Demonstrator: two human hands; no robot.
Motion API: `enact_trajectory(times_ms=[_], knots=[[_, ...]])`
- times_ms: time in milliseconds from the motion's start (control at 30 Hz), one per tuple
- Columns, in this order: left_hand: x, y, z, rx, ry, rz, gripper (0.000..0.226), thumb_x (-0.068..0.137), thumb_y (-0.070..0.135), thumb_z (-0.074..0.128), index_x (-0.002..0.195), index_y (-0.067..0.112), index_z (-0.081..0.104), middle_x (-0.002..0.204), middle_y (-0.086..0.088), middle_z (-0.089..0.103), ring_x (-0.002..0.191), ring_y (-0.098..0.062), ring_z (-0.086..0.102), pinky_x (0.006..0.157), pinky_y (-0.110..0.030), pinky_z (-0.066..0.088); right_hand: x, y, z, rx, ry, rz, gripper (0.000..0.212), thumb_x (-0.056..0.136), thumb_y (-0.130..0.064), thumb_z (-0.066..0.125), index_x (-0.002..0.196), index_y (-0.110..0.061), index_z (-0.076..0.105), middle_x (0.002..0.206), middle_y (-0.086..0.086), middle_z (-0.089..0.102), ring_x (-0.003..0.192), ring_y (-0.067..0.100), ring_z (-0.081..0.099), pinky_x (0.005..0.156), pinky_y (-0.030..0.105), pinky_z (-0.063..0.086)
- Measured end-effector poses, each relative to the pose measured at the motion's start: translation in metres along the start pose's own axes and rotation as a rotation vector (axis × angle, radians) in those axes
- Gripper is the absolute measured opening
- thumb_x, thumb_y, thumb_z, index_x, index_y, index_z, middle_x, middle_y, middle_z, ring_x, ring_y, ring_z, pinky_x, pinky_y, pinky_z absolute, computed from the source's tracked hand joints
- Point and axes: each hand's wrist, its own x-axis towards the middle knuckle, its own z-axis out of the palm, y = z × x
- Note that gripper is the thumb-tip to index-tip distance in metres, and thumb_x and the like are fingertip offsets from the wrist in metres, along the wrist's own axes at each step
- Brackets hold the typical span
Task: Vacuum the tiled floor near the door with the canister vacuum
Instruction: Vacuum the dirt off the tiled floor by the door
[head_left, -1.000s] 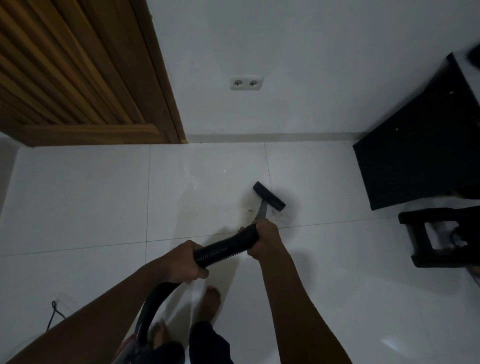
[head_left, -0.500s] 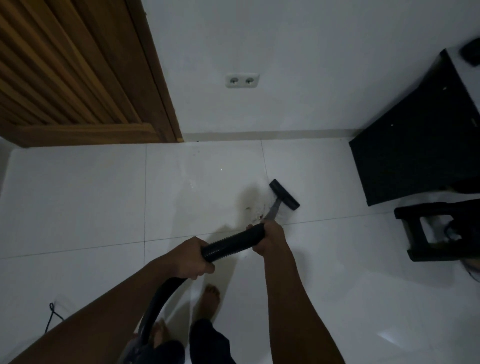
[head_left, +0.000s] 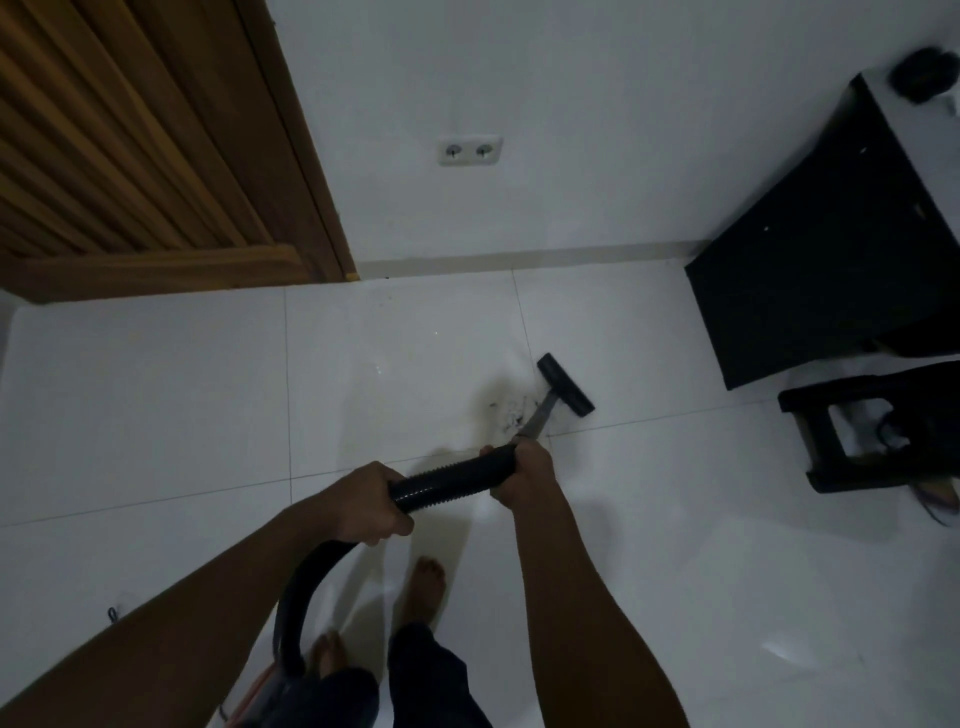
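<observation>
**Me:** Pale tiled floor (head_left: 156, 389) under dim light. The slatted wooden door (head_left: 130, 156) is at the far left, and a white wall (head_left: 571, 78) with a double socket (head_left: 470, 150) runs to its right. A black cabinet (head_left: 831, 260) stands against the wall on the right, with a low black stool (head_left: 857, 431) in front of it.

**Friend:** Where's the vacuum?

**Me:** The nozzle (head_left: 565, 384) is flat on the tiles ahead of me, slanted, just right of a grout line and well short of the wall. Its grey tube (head_left: 537, 418) runs back to my hands. A patch of dark crumbs (head_left: 511, 410) lies just left of the tube.

**Friend:** And your hands?

**Me:** Both are wrapped round the ribbed black hose (head_left: 452, 475). My right hand (head_left: 524, 470) grips its front end, where the tube begins, fingers curled right around it. My left hand (head_left: 371, 501) is closed in a fist on the hose further back. From there the hose loops down past my bare feet (head_left: 423, 587).

**Friend:** The canister itself?

**Me:** There's only a dim reddish shape (head_left: 260, 691) at the bottom edge by my left foot. I can't make out more of it. A thin dark cord (head_left: 111, 613) lies on the floor at the left.
</observation>
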Motion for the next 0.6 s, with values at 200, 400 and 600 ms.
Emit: enact_trajectory(times_ms=[200, 400, 600], knots=[[-0.013, -0.005, 0.013, -0.045, 0.006, -0.01, 0.025, 0.074, 0.002, 0.072, 0.062, 0.012, 0.053, 0.055, -0.003, 0.054, 0.044, -0.011, 0.05, 0.046, -0.025, 0.043, -0.01, 0.007, -0.001, -0.096, 0.003, -0.103, 0.038, 0.102, -0.013, 0.046, 0.139, -0.007, 0.044, 0.103, 0.016, 0.056, 0.065, 0.025, 0.06, 0.04, 0.027, 0.054], [-0.036, -0.015, 0.008, 0.011, -0.033, 0.0, 0.024, 0.073, 0.0, 0.072, 0.061, 0.011, 0.054, 0.052, -0.003, 0.055, 0.045, -0.013, 0.052, 0.049, -0.025, 0.045, -0.023, 0.031, -0.018, -0.061, -0.076, -0.083, 0.054, 0.101, -0.029, 0.049, 0.15, -0.015, 0.032, 0.101, 0.016, 0.056, 0.059, 0.022, 0.058, 0.055, 0.032, 0.059], [-0.044, -0.021, 0.025, 0.011, -0.017, -0.011, 0.024, 0.072, 0.001, 0.071, 0.06, 0.013, 0.053, 0.052, -0.002, 0.055, 0.044, -0.013, 0.051, 0.049, -0.025, 0.045, -0.017, 0.044, -0.026, -0.105, -0.019, -0.07, 0.039, 0.101, -0.018, 0.049, 0.139, -0.012, 0.044, 0.092, 0.017, 0.061, 0.046, 0.022, 0.062, 0.047, 0.03, 0.055]])
